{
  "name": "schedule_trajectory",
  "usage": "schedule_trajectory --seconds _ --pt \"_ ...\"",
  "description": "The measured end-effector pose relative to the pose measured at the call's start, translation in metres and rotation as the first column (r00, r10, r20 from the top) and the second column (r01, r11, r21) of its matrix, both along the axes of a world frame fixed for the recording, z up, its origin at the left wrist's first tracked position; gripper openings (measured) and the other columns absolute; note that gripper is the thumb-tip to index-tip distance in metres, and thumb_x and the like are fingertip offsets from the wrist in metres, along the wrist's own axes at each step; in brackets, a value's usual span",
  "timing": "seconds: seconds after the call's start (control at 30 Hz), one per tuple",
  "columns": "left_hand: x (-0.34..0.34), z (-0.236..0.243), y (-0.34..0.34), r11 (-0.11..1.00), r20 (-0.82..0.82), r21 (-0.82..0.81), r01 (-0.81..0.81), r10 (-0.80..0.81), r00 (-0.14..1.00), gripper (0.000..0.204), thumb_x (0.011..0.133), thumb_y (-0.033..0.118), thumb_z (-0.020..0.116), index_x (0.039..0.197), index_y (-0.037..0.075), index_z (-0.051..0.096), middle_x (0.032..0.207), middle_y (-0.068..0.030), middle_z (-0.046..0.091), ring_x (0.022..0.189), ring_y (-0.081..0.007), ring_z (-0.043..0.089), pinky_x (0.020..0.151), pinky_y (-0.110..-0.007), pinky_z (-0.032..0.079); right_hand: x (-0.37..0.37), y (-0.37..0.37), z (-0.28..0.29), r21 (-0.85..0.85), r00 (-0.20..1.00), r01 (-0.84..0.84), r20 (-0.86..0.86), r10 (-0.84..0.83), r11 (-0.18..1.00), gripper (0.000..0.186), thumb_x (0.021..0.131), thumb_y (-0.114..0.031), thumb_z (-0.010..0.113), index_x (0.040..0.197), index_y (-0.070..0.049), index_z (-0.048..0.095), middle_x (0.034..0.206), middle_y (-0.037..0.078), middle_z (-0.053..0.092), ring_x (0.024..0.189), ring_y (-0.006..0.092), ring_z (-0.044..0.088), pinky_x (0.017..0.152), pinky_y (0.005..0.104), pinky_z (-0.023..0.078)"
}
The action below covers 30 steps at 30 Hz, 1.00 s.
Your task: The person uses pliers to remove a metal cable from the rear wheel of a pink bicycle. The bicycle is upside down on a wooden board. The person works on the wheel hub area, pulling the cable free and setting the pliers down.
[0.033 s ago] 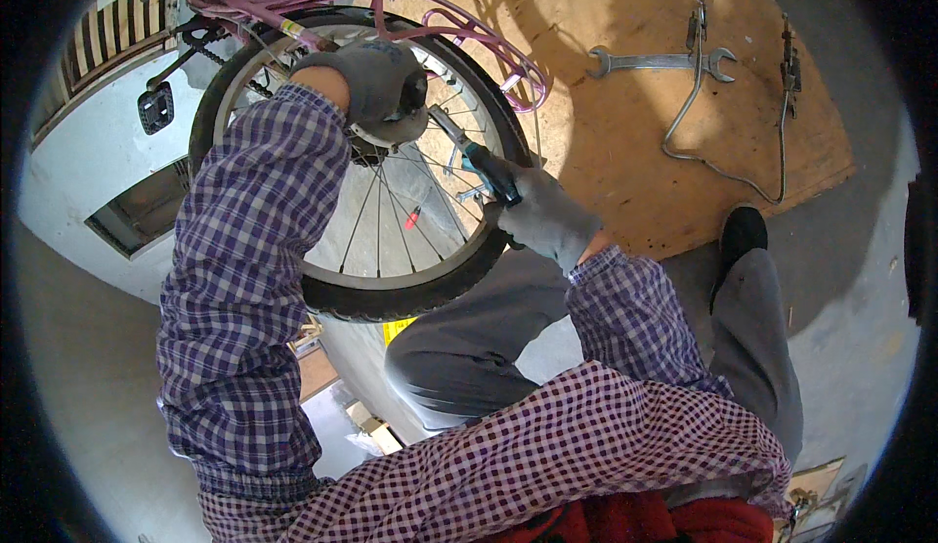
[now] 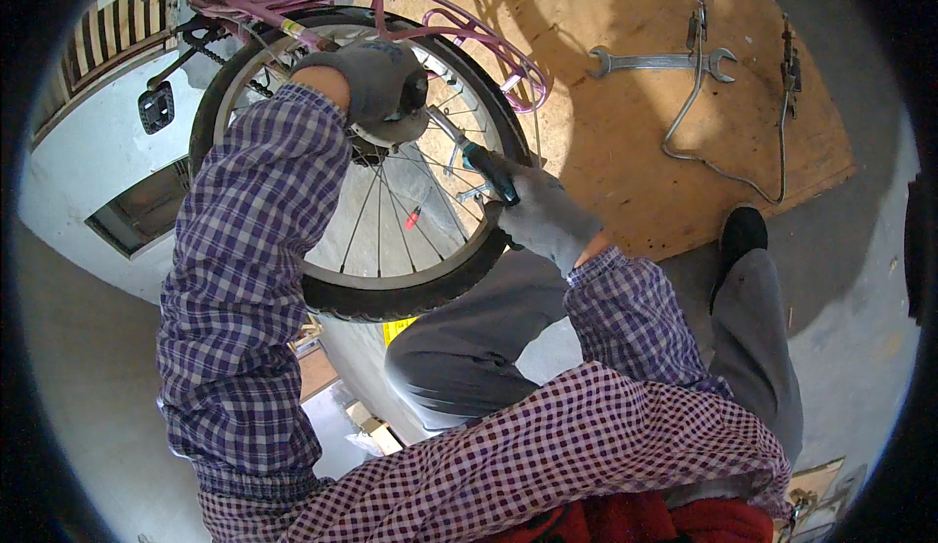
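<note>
My left hand (image 2: 384, 84), in a grey glove, is curled in front of the bicycle wheel (image 2: 420, 279) near its hub. Whatever its fingers close on is hidden; a pale curved part shows just below them. My right hand (image 2: 547, 213), also gloved, grips a hand tool (image 2: 477, 156) by its black and teal handle, in front of the wheel's right side. The tool's metal shank points up and left, its tip close to my left fingers. I cannot tell whether the tip touches anything. The wheel sits in a pink bicycle frame (image 2: 337, 3).
On the wooden board (image 2: 625, 181) at right lie an open-ended wrench (image 2: 655, 61) and a bent metal rod (image 2: 674, 130) with fittings at its ends. A pedal (image 2: 156, 110) stands out at left. A small red-tipped thing (image 2: 412, 218) shows behind the spokes. My shoe (image 2: 745, 235) is beside the board.
The tool in my right hand has tilted and turned slightly, so its metal shank looks narrower. My right hand has shifted barely; my left hand stays in place.
</note>
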<state>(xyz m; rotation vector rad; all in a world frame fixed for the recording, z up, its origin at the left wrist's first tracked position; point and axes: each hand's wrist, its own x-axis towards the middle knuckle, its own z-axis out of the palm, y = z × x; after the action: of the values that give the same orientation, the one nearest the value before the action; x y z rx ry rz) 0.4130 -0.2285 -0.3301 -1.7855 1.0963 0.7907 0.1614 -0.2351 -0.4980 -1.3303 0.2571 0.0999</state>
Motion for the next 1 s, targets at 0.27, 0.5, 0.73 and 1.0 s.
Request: schedule_trajectory --seconds 0.27,0.5,0.73,1.0 --pt "0.0 0.001 0.0 1.0 0.008 0.005 0.008 -0.008 1.0 0.03 0.077 0.007 0.078 0.107 0.013 0.078 0.114 -0.0151 0.074 0.107 -0.0353 0.072 0.096 -0.046 0.057 0.001 0.01 0.016 -0.394 0.997 0.052 0.079 -0.022 0.918 0.061 0.093 -0.016 0.064 0.147 0.007 0.047 0.124 0.027 0.063 0.11 0.0426 0.066 0.094 0.0487 0.055" --pt "0.004 -0.002 0.003 1.0 0.001 -0.027 0.0 0.0 1.0 0.031 0.077 0.003 0.074 0.105 0.013 0.079 0.107 -0.0142 0.076 0.104 -0.0336 0.073 0.093 -0.045 0.059 0.004 0.012 0.04 -0.449 0.998 0.061 -0.002 -0.069 0.891 0.063 0.09 -0.007 0.066 0.149 0.004 0.046 0.129 0.026 0.059 0.112 0.0433 0.062 0.096 0.0481 0.054" --pt "0.005 -0.002 0.001 0.999 -0.052 -0.011 -0.042 0.042 0.998 0.032 0.075 -0.001 0.07 0.101 0.013 0.081 0.104 -0.0134 0.077 0.101 -0.0331 0.074 0.091 -0.044 0.059 0.007 0.027 0.036 -0.533 0.994 0.05 -0.057 -0.095 0.844 0.06 0.091 -0.009 0.067 0.147 0.001 0.05 0.124 0.026 0.061 0.108 0.0427 0.065 0.093 0.0488 0.055" --pt "-0.003 0.005 -0.007 0.999 -0.039 0.033 -0.027 0.028 0.999 0.03 0.078 0.007 0.076 0.107 0.012 0.079 0.113 -0.014 0.076 0.108 -0.0337 0.072 0.096 -0.044 0.057 0.017 -0.014 0.013 0.15 0.987 -0.163 0.033 0.16 0.975 0.031 0.09 -0.018 0.072 0.116 -0.002 0.074 0.091 0.016 0.076 0.079 0.0252 0.073 0.072 0.0352 0.057"
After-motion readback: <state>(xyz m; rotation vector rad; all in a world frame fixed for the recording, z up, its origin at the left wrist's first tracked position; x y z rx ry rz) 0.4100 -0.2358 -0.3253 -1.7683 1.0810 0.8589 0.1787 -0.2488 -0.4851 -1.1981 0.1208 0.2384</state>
